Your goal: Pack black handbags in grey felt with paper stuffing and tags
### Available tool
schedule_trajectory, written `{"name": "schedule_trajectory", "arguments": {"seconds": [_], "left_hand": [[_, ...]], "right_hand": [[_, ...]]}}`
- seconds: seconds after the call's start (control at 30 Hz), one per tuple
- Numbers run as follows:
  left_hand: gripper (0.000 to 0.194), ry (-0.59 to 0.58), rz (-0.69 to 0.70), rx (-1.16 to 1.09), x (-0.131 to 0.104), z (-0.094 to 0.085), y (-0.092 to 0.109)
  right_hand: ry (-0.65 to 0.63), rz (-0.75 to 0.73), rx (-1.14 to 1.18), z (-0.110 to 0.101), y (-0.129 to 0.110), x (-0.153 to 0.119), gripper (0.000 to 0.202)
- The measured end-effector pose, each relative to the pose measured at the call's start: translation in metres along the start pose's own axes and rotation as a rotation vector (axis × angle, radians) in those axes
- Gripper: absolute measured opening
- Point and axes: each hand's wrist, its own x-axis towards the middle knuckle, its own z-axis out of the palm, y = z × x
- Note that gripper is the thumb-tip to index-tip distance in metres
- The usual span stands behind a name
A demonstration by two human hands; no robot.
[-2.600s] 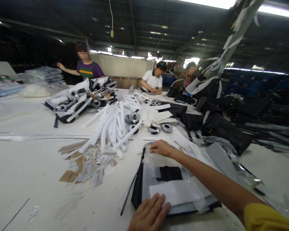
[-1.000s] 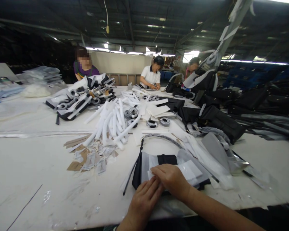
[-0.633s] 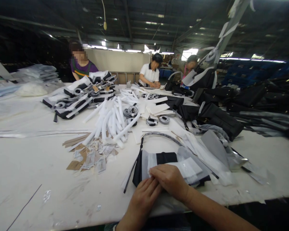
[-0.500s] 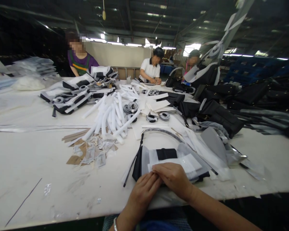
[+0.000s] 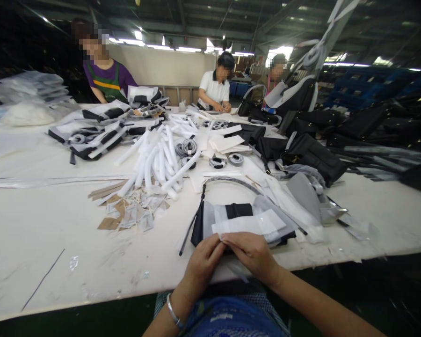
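Note:
At the table's near edge, my left hand (image 5: pixel 204 262) and my right hand (image 5: pixel 254 255) meet, fingertips pinched together. A small whitish bit shows between the tips, but I cannot make out what it belongs to. Below my right hand hangs a thin translucent film (image 5: pixel 239 270). Just behind my fingers lies a black handbag (image 5: pixel 197 224), partly wrapped in translucent sheeting, with a flat white sheet (image 5: pixel 250 223) on top. Its wrapped handle (image 5: pixel 231 179) arches away from me, and a thin black strap (image 5: pixel 188 234) trails on the left.
Paper tags (image 5: pixel 128 213) and white foam tubes (image 5: pixel 157 161) are heaped left of the bag. Rolled straps (image 5: pixel 235 159) lie behind it. Black bags (image 5: pixel 310 157) fill the right, partly wrapped bags (image 5: pixel 101 135) the far left. Several co-workers (image 5: pixel 215 89) are across the table.
My hands have drawn slightly toward me, and their fingertips now meet where the right fingers lay over the left. The view has tilted down, showing more of my lap.

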Motion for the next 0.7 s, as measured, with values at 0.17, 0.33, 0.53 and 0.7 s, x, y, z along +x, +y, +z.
{"name": "schedule_trajectory", "arguments": {"seconds": [0.17, 0.33, 0.53, 0.7], "left_hand": [[0.033, 0.059, -0.07, -0.007, -0.002, 0.002, 0.0], [0.033, 0.057, -0.045, 0.009, 0.0, 0.001, 0.001], [0.036, 0.0, 0.059, 0.036, 0.006, -0.004, 0.002], [0.038, 0.009, 0.073, 0.09, 0.01, -0.009, 0.006]], "right_hand": [[0.008, -0.09, -0.043, 0.003, -0.004, -0.003, 0.022], [-0.007, -0.198, -0.147, 0.004, -0.009, -0.003, 0.027], [-0.081, -0.103, -0.021, -0.011, 0.005, 0.004, 0.015], [-0.358, 0.097, -0.155, -0.017, 0.055, 0.042, 0.028]]}}
